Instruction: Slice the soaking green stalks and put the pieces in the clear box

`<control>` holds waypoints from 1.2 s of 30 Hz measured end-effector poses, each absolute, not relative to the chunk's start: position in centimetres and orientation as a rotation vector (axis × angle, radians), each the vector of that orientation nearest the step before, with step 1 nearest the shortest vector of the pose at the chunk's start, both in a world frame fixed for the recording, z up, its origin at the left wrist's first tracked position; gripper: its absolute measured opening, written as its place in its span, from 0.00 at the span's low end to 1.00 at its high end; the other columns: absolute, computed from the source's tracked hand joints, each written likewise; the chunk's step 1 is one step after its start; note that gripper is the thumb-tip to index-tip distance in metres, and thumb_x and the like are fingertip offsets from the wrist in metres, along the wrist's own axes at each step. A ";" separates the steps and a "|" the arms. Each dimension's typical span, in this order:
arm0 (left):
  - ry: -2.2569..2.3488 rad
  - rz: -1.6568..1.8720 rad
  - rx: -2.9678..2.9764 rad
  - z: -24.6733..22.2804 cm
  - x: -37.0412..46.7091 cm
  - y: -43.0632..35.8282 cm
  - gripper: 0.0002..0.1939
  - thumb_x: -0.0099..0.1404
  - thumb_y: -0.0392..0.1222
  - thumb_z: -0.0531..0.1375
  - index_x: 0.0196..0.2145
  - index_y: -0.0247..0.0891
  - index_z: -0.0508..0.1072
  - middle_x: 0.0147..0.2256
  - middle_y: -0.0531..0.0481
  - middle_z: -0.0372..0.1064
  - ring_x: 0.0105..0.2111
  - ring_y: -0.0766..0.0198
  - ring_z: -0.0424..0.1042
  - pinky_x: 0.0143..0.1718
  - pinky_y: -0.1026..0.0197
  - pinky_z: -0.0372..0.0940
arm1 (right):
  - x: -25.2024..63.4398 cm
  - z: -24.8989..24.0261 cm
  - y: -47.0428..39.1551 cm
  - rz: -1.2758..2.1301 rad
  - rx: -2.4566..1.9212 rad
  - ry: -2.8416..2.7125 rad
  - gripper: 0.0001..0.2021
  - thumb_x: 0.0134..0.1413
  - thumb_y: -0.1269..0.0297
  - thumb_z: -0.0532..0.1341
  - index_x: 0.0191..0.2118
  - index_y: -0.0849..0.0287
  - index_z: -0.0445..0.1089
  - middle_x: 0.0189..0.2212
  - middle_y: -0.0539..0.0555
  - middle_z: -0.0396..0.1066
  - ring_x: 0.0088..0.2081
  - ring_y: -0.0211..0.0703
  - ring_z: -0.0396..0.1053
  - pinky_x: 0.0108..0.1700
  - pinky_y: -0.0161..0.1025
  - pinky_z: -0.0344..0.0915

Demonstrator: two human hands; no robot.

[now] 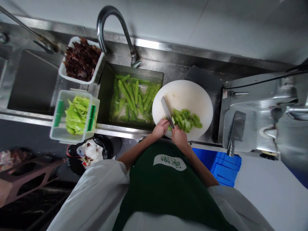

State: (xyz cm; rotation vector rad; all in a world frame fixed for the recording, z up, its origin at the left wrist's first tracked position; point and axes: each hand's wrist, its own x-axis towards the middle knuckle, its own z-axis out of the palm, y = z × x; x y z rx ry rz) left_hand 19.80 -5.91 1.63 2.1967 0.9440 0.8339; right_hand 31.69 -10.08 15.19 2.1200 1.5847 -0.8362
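Celery (189, 120), judging by its look, lay in a heap of slices on the near half of the round white cutting board (190, 96). More slices (77, 115) sat in a clear plastic tub (59, 133) well left of the board, so a good share of the cutting seemed done. Plenty seemed left: many long uncut stalks (130, 94) lay in water in the sink basin (104, 99) just left of the board.

At the board's near edge, the right hand (180, 136) had its fingers closed around the handle of a knife (166, 109). The left hand (160, 129) had its fingers bent beside the blade; whether they gripped a stalk, I could not tell.

Around the board ran a wet-looking stainless-steel tabletop (173, 67) against a pale wall (168, 19). A gooseneck faucet (112, 11) and a white container (63, 71) of dark, frilly wood ear fungus (83, 61) stood beyond the board to its left; a cleaver (237, 128) lay to its right.
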 end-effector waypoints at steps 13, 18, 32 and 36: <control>0.942 0.849 2.186 1.8 19.5 -5.9 0.14 0.73 0.38 0.47 0.43 0.35 0.71 0.40 0.45 0.66 0.39 0.62 0.66 0.42 0.58 0.69 | 31.7 15.4 -10.6 -0.838 2.109 1.589 0.16 0.67 0.66 0.44 0.50 0.65 0.64 0.38 0.65 0.75 0.42 0.52 0.74 0.41 0.41 0.62; 0.912 0.878 2.156 1.6 19.0 -6.0 0.14 0.74 0.38 0.46 0.43 0.35 0.71 0.41 0.44 0.66 0.41 0.62 0.66 0.45 0.57 0.69 | 31.4 14.6 -10.4 -0.853 2.125 1.578 0.16 0.67 0.66 0.44 0.50 0.66 0.63 0.39 0.64 0.75 0.42 0.50 0.74 0.41 0.39 0.62; 0.832 0.697 2.247 0.5 18.1 -5.4 0.14 0.71 0.35 0.47 0.45 0.33 0.72 0.41 0.40 0.66 0.41 0.58 0.62 0.44 0.55 0.66 | 30.6 14.7 -10.3 -0.849 2.135 1.560 0.17 0.67 0.67 0.43 0.52 0.65 0.64 0.38 0.65 0.75 0.41 0.53 0.74 0.42 0.41 0.64; 0.826 0.737 2.254 0.2 18.1 -5.4 0.15 0.72 0.35 0.46 0.45 0.33 0.72 0.40 0.41 0.67 0.41 0.58 0.63 0.44 0.54 0.66 | 30.6 15.2 -10.3 -0.836 2.136 1.563 0.17 0.67 0.65 0.43 0.51 0.65 0.64 0.38 0.66 0.75 0.41 0.54 0.75 0.43 0.43 0.64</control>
